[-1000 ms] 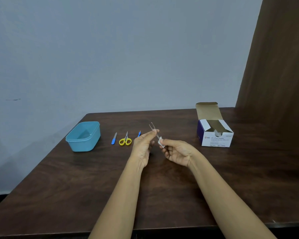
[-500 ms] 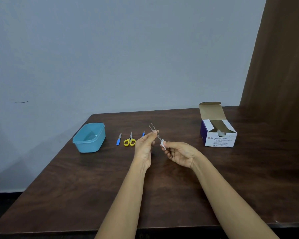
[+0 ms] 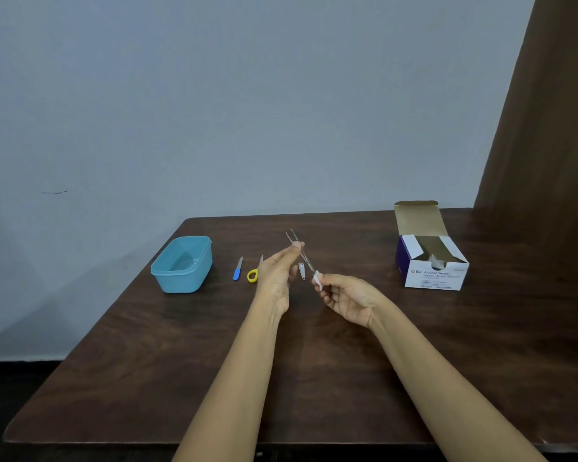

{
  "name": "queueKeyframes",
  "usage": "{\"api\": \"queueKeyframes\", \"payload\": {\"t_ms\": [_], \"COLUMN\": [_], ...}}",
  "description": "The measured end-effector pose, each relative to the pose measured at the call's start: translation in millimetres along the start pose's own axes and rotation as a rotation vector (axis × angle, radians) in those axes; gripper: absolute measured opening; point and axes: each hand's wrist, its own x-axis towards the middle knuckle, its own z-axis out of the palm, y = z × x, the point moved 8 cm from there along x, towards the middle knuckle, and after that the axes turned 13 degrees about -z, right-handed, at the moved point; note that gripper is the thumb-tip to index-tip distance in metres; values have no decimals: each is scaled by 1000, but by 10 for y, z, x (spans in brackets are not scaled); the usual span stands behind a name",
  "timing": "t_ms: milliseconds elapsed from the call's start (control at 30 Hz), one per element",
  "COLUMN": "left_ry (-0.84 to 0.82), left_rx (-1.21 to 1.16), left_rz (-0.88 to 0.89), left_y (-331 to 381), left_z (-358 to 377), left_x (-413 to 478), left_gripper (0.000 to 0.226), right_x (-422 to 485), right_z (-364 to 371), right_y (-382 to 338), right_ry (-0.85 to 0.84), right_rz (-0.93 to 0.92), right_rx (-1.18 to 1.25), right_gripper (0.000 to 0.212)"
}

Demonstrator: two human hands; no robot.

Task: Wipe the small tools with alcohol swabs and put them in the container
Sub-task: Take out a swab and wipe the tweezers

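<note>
My left hand [image 3: 279,275] pinches thin metal tweezers [image 3: 294,240] above the table, their open prongs pointing up and away. My right hand [image 3: 349,300] holds a small white alcohol swab [image 3: 317,280] wrapped around the tweezers' lower end. On the table behind my hands lie a blue-handled nail file [image 3: 237,269], yellow-handled scissors [image 3: 253,274] partly hidden by my left hand, and a small metal nail clipper [image 3: 301,271]. The light blue plastic container [image 3: 182,263] stands at the left, open, with nothing visible inside.
An open box of alcohol swabs [image 3: 431,261] stands at the right on the dark wooden table [image 3: 147,361]. A grey wall rises behind the table and a brown panel stands at the far right.
The swab in my right hand has slid down the tweezers toward their lower end. My left hand has shifted, uncovering the nail clipper. The head view has drifted slightly.
</note>
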Motion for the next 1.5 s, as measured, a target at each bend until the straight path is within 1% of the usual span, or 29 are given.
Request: {"api": "queueKeyframes", "payload": {"t_ms": [167,233,300,333,400,467,533,600,667,733,800,900,1000,1167,1300,1500], "left_ry": [92,139,209,261,392,541,701,850,953,1023,1045,996,955,976,935,882], "left_rx": [75,140,236,290,414,556,713,862,1008,1148,1277,1430,1541,1731,1842,1906], "left_rz": [89,168,258,297,351,392,425,428,384,293,195,61,-49,-47,-57,-120], "left_y": [480,743,1021,1153,1398,1608,1781,1898,1945,1921,1841,1673,1549,1494,1434,1369], "left_z": [-180,-283,-413,-497,-685,-881,-1072,-1242,-1364,-1461,-1527,-1566,-1589,-1548,-1465,-1441], "left_x": [-55,-82,-113,-123,-153,-183,-191,-155,-70,37,142,297,420,527,605,636], "left_gripper": [1,6,14,17,16,15,20,20,19,22,31,39,42,28,33,37], "right_x": [118,173,239,274,301,286,296,331,363,385,401,421,437,447,465,482], "right_z": [98,186,248,268,287,322,390,406,384,365,362,360,357,356,363,357], "right_y": [24,22,12,3,-24,-36,-34,-55,-66,-56,-41,-24,-15,-11,3,25], "right_ry": [27,45,128,193,357,480,506,521,536,536,525,517,503,496,483,475], "right_rz": [-76,-106,-146,-188,-306,-414,-476,-490,-475,-451,-432,-414,-405,-404,-401,-385], "right_rx": [-93,-184,-278,-312,-385,-515,-649,-720,-744,-767,-796,-807,-814,-814,-829,-859], "right_gripper": [14,12,11,13,15,14,15,16,17,18,18,18,17,15,12,15]}}
